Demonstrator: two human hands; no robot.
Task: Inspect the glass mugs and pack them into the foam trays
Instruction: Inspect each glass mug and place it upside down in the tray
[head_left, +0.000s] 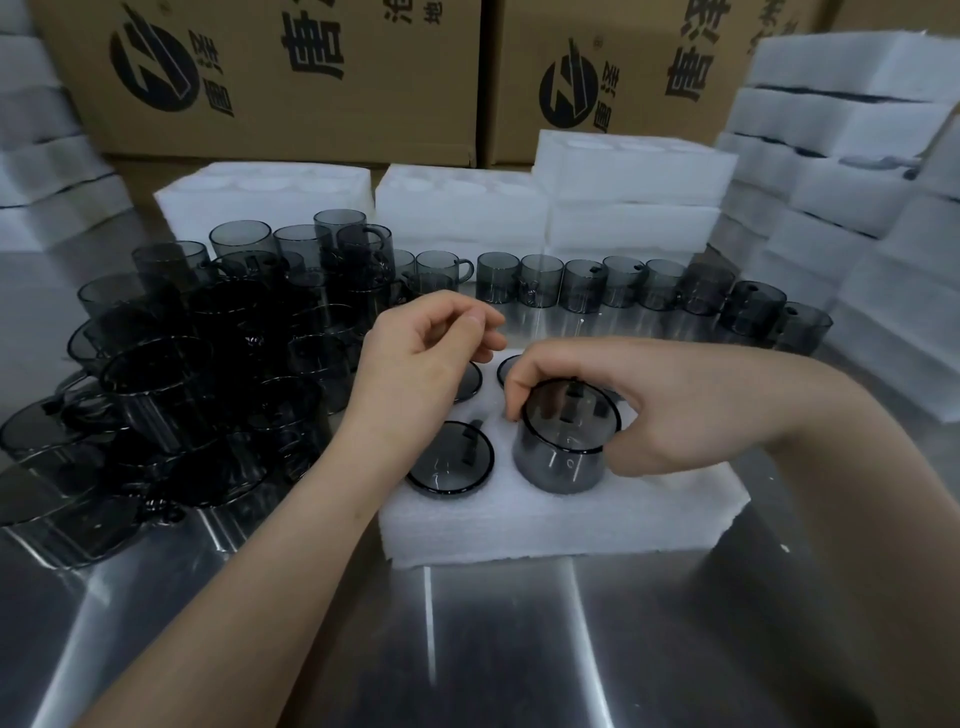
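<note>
A white foam tray (561, 514) lies on the steel table in front of me. My right hand (623, 405) grips a smoky grey glass mug (558, 460) by its rim; the mug stands partly sunk in a front hole of the tray. To its left another mug (449, 465) sits deep in its hole, only the rim showing. Two more rims show behind, partly hidden by my hands. My left hand (421, 358) hovers over the tray's back left with fingers loosely curled, holding nothing.
A dense pile of grey glass mugs (208, 364) fills the table's left. A row of mugs (623, 286) runs behind the tray to the right. Foam trays (462, 208) are stacked behind and at right (831, 171). Cardboard boxes (291, 78) stand at the back.
</note>
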